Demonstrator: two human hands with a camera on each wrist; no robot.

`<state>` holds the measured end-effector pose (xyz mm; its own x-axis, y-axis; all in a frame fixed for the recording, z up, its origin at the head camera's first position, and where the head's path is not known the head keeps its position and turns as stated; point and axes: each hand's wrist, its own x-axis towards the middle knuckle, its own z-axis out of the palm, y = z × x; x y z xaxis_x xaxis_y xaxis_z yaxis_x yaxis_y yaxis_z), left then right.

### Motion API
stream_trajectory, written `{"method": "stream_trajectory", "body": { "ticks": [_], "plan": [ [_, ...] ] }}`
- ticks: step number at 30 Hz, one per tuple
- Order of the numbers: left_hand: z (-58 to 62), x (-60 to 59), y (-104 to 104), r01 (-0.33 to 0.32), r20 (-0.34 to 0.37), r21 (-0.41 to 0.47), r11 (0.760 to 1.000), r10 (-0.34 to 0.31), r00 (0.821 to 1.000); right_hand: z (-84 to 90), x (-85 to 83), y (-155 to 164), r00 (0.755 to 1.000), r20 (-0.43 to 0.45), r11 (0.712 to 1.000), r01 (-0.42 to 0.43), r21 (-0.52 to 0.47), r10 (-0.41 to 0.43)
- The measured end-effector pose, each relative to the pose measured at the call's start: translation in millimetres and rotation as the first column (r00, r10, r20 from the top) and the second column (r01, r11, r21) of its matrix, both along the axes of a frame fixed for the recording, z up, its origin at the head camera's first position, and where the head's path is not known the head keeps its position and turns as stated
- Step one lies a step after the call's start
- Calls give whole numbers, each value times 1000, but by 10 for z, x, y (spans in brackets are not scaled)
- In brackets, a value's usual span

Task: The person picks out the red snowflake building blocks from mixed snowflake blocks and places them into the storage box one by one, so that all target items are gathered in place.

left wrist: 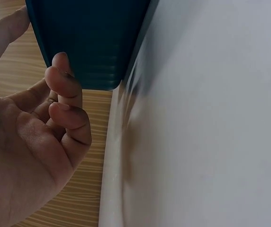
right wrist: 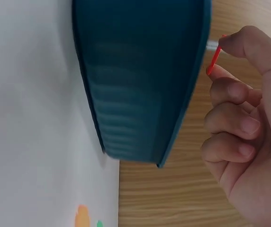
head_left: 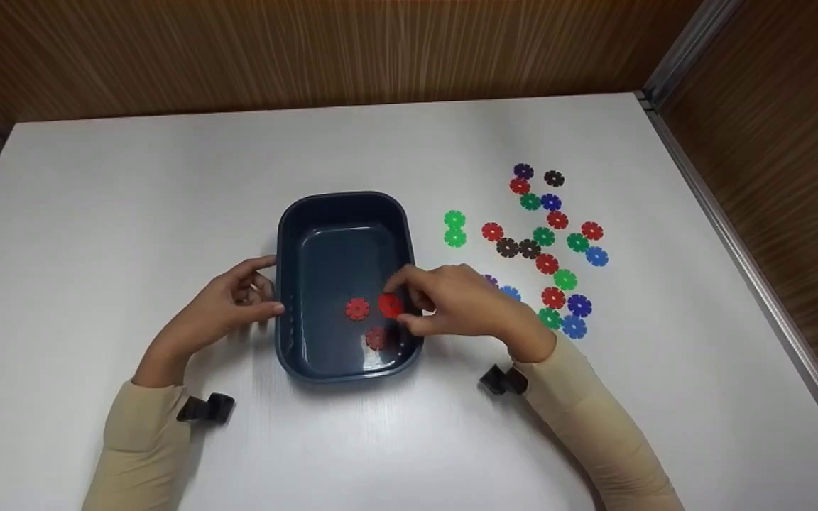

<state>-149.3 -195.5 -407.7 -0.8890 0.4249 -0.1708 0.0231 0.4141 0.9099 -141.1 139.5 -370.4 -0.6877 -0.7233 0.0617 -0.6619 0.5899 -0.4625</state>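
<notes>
The right hand (head_left: 462,301) pinches a red disc (head_left: 390,305) over the dark blue tray (head_left: 344,202); the left hand (head_left: 228,306), fingers loosely curled, touches the tray's left wall.

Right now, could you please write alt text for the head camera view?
A person's right hand pinches a red notched plastic disc over a dark blue rectangular plastic tub holding two more red discs, while the left hand touches the tub's side. Loose coloured discs lie scattered on the white table.
</notes>
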Motion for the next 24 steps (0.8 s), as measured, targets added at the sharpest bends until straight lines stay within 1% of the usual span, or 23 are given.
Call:
{"method": "stream_trajectory", "body": {
  "ticks": [6,12,18,24],
  "plan": [
    [32,14,6,5,2,9,1000,-5,1000,-10,72,-88,998,-36,999,-46,8,46],
    [9,10,-11,8,-14,-3,1000,-8,1000,-39,110,-174,994,-71,995,-73,68,78],
    [-6,13,-14,5,-5,-6,1000,-5,1000,-58,98,-169,998,-15,997,-61,49,62],
    [-4,17,-9,4,-8,-1,1000,-4,1000,-67,70,-137,997,25,997,-67,26,66]
  ]
}}
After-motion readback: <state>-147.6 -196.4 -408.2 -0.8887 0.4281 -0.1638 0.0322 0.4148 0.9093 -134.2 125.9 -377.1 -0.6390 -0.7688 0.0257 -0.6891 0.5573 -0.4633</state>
